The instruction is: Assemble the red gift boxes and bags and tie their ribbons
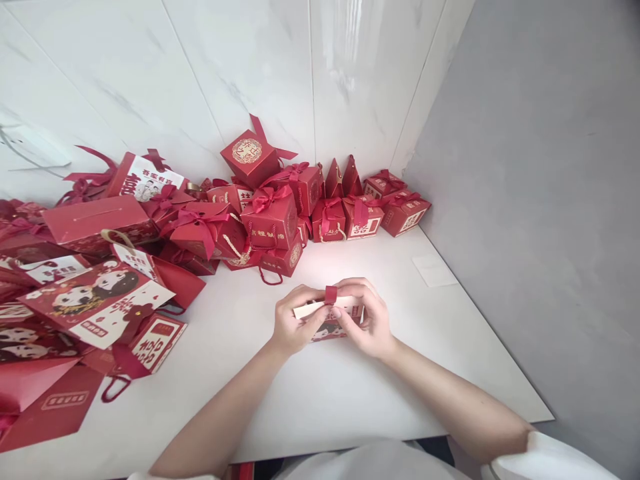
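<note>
Red and cream printed box (336,331), crimson ribbon (331,295) at top, in grip of left hand (294,321) and right hand (371,323).

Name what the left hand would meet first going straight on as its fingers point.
Probably the red ribbon on the held box, with the right hand just beyond; exact depth is unclear.

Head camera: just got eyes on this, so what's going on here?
A person has both hands on a small printed box above a white table. The left hand and right hand grip its top from either side, thumbs nearly meeting below a red ribbon that crosses the pale top edge. More red boxes, many with bows, are piled at the left and along the wall.
</note>
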A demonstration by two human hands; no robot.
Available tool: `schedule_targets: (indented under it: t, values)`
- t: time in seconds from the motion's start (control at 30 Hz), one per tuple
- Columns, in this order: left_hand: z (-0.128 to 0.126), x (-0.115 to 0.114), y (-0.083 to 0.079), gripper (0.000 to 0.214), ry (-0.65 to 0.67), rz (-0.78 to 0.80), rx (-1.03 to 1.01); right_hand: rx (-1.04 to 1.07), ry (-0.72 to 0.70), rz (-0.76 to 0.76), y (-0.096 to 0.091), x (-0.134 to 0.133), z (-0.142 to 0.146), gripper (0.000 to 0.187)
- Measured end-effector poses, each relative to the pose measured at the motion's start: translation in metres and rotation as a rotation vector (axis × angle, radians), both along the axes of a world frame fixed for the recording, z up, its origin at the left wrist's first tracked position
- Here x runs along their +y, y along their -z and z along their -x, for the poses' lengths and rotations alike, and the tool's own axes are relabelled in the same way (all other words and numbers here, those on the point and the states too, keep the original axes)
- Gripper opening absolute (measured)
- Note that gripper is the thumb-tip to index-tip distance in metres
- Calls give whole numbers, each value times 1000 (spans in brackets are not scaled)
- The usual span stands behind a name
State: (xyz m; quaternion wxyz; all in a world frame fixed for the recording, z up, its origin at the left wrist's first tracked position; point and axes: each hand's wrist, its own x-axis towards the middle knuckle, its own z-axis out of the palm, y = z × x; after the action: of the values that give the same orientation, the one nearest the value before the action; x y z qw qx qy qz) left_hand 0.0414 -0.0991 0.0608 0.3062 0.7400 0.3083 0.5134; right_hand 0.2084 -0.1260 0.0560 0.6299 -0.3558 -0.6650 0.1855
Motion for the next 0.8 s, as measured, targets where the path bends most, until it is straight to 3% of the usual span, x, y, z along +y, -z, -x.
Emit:
schedule_targets:
  t: [0.2, 0.33, 0.43, 0.57, 0.7, 0.8]
  values:
    - [-4, -2, -3, 14, 51, -72, -4, -62, 53, -40, -5, -1, -1, 14]
    - [-5, -4, -7, 7, 53, -37, 6, -111, 39, -45, -4, -2, -2, 22]
    - [-2, -5, -6, 6, 38, 28, 22, -43, -8, 47, 5, -3, 0, 32]
    - [5, 6, 19, 23, -102, 213, -21, 187, -82, 383, 35, 8, 4, 58]
    - [9, 24, 53, 54, -131, 450, -121, 258, -183, 628, 58, 31, 2, 46]
    - [11, 34, 63, 60, -89, 566, -146, 358, -278, 688, 61, 42, -2, 51]
